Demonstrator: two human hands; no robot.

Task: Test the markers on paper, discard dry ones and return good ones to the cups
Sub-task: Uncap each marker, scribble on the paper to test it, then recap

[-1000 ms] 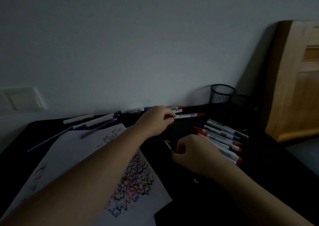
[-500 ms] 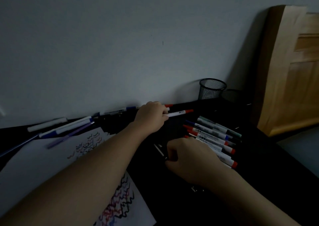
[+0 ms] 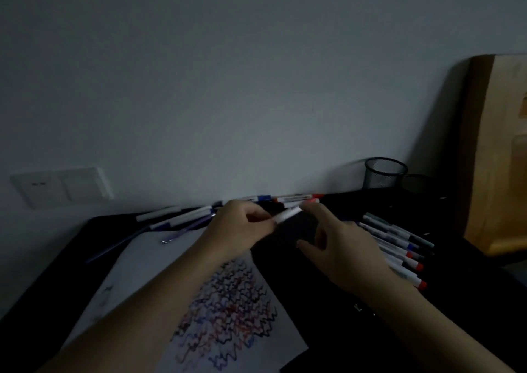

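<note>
My left hand (image 3: 242, 227) is closed around a white marker (image 3: 288, 214), lifted just above the black desk near the wall. My right hand (image 3: 339, 244) is spread open beside it, its fingertips at the marker's far end; whether they grip it is blurred. A white sheet of paper (image 3: 159, 261) covered in red, blue and black zigzag scribbles lies under my left forearm. A row of several white markers (image 3: 399, 244) with red, blue and dark caps lies right of my right hand. More markers (image 3: 293, 198) lie along the wall. Two black mesh cups (image 3: 385, 173) stand at the back right.
More pens and markers (image 3: 176, 218) lie at the back left beside the paper. A wall socket plate (image 3: 60, 186) sits above the desk's left end. A wooden cabinet (image 3: 499, 156) stands at the right, past the desk edge.
My left hand pulled a white marker away from the wall row toward me. My right hand lifted off the desk, opened and rose to the marker's end. The camera view shifted.
</note>
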